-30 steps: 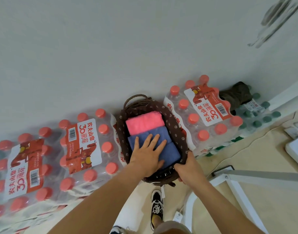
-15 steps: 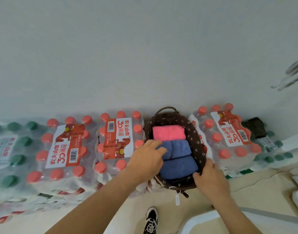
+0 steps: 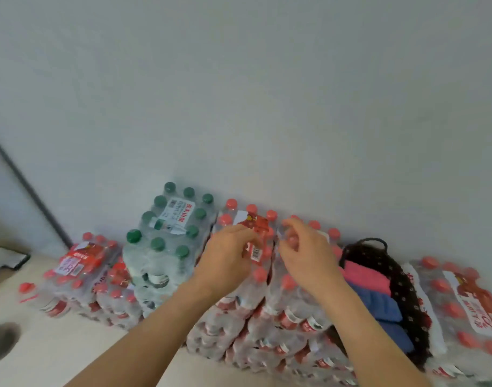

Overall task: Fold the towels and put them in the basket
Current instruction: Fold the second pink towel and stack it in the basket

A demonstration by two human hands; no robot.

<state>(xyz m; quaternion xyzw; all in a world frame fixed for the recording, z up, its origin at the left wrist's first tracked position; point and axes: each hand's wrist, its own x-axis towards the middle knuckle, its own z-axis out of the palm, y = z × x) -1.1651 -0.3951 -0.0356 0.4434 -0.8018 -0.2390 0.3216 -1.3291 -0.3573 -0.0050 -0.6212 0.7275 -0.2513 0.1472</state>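
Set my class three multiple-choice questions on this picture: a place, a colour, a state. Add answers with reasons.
1. Where does the dark woven basket stand?
A. On a chair
B. Between shrink-wrapped packs of red-capped bottles
C. On a shelf

2. What colour is the folded towel nearest the wall?
A. White
B. Green
C. Pink

3. What are the left hand and right hand doing?
A. Gripping the basket
B. Holding a towel
C. Hovering over the packs

Answers:
1 B: packs flank it on both sides.
2 C: it is pink, with blue towels nearer the person.
3 C: both are off the basket.
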